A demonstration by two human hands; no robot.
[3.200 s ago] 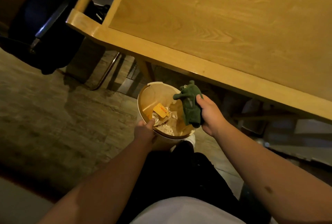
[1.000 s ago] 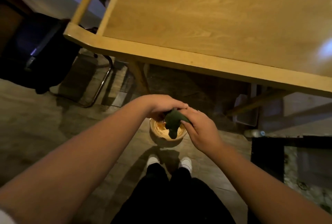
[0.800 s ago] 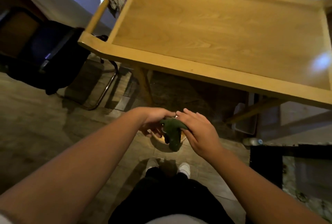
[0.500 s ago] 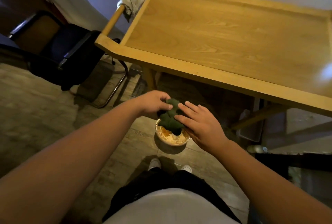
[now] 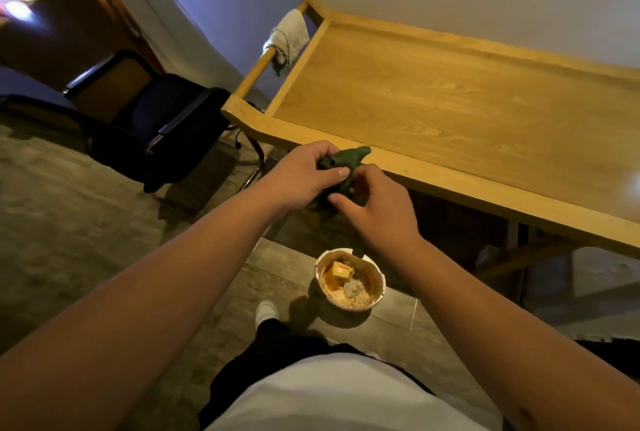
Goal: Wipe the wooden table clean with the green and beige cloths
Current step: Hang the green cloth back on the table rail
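Dark chair (image 5: 152,126) on dim plank floor (image 5: 69,240)

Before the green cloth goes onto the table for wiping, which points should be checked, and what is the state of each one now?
1. Green cloth in hand: ok, left hand and right hand both grip it.
2. Cloth spread flat for wiping: not ok, it is bunched.
3. Wooden table free of objects: ok on the visible part.
4. Beige cloth within reach: ok, it hangs on the table's end rail.
5. Waste bin out of the way: ok, on the floor.
6. Cloth damp or clean: cannot tell.
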